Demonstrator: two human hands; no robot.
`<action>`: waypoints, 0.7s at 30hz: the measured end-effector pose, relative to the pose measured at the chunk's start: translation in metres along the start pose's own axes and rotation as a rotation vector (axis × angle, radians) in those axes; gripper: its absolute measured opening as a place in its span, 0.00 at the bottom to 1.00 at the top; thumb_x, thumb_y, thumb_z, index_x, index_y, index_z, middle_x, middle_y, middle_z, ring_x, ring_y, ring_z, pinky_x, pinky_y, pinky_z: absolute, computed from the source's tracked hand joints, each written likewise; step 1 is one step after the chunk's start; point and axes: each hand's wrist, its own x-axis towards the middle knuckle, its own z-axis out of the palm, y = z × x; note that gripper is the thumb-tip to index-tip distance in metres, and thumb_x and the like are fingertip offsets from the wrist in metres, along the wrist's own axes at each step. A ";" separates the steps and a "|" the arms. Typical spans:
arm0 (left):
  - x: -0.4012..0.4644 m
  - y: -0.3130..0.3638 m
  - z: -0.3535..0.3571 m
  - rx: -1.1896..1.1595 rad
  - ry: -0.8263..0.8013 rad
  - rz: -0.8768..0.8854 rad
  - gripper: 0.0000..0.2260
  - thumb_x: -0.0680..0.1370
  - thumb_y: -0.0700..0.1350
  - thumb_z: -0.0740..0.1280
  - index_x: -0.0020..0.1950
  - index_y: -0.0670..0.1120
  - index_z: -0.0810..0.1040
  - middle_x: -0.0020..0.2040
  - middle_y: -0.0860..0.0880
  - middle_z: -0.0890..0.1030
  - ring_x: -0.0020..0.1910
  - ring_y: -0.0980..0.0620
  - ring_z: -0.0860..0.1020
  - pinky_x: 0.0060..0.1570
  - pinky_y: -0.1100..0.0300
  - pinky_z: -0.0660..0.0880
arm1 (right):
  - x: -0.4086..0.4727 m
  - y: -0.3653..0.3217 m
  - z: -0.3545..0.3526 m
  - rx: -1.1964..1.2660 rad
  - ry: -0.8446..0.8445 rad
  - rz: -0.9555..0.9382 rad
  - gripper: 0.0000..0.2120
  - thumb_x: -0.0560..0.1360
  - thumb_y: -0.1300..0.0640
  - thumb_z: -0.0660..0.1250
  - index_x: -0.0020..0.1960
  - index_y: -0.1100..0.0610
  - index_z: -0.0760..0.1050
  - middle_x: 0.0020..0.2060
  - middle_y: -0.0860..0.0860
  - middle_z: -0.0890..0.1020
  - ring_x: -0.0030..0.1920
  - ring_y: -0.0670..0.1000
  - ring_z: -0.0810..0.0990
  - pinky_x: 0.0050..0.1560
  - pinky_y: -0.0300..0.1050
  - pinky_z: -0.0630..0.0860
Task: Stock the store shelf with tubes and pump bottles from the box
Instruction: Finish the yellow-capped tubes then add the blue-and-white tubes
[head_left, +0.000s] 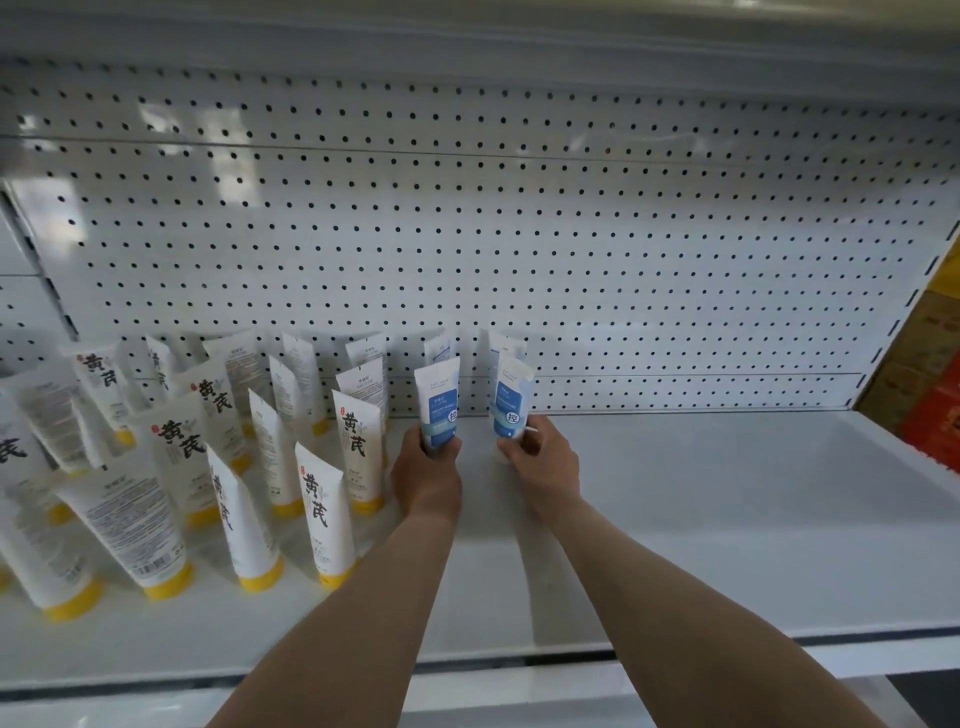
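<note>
Both my arms reach onto the white shelf. My left hand grips the lower end of a white tube with a blue label, held upright. My right hand grips a second blue-labelled tube, also upright, about a hand's width to the right. Behind each of them another white tube stands against the pegboard. The caps of the two held tubes are hidden by my fingers. The box is not in view.
Several white tubes with yellow caps stand cap-down in rows on the left half of the shelf. A perforated white back panel rises behind. Cardboard and red packaging lie beyond the shelf's right end.
</note>
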 end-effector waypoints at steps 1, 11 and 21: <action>-0.001 0.001 0.000 -0.010 -0.008 -0.010 0.18 0.75 0.48 0.73 0.63 0.48 0.75 0.60 0.47 0.81 0.53 0.48 0.78 0.52 0.59 0.70 | -0.003 0.000 -0.001 0.014 0.001 0.009 0.25 0.75 0.50 0.73 0.69 0.52 0.72 0.63 0.51 0.81 0.60 0.51 0.80 0.53 0.41 0.73; -0.097 0.035 0.005 -0.111 0.042 -0.074 0.38 0.71 0.50 0.76 0.75 0.40 0.63 0.70 0.38 0.71 0.69 0.39 0.70 0.69 0.47 0.67 | -0.065 0.002 -0.091 0.124 0.127 0.195 0.30 0.75 0.45 0.72 0.72 0.55 0.69 0.66 0.52 0.78 0.64 0.51 0.77 0.61 0.41 0.70; -0.256 0.068 0.083 -0.223 -0.235 -0.005 0.24 0.76 0.49 0.72 0.69 0.44 0.71 0.67 0.43 0.72 0.63 0.44 0.75 0.60 0.56 0.70 | -0.156 0.052 -0.241 0.086 0.340 0.211 0.28 0.75 0.43 0.71 0.69 0.56 0.72 0.62 0.51 0.80 0.60 0.51 0.78 0.65 0.47 0.72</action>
